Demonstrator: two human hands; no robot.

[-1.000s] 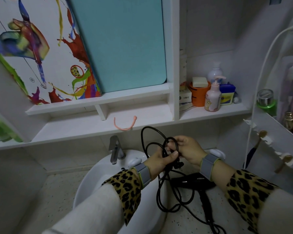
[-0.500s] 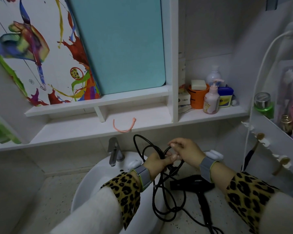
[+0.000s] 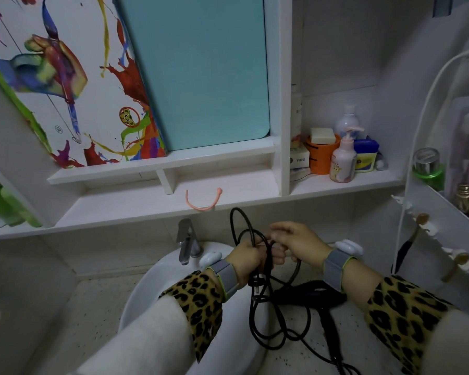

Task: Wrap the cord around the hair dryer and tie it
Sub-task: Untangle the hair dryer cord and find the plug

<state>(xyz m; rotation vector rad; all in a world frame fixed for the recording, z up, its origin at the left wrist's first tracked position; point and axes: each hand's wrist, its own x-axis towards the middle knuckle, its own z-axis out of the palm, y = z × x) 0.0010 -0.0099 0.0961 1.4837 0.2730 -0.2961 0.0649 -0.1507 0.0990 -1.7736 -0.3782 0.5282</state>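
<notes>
Cord bunched in left hand — right hand fingers pinch it

free: counter left of sink | obstacles: faucet, shelf above, rack right, dangling cord

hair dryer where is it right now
Head view, lower right of centre: the hair dryer lies on the speckled counter just right of the sink, below the right hand.

Held both forearms forward and converging, grey bands on both wrists, left hand fisted round the cord, right hand close against it, palm down, bent fingers pinching the same cord.
</notes>
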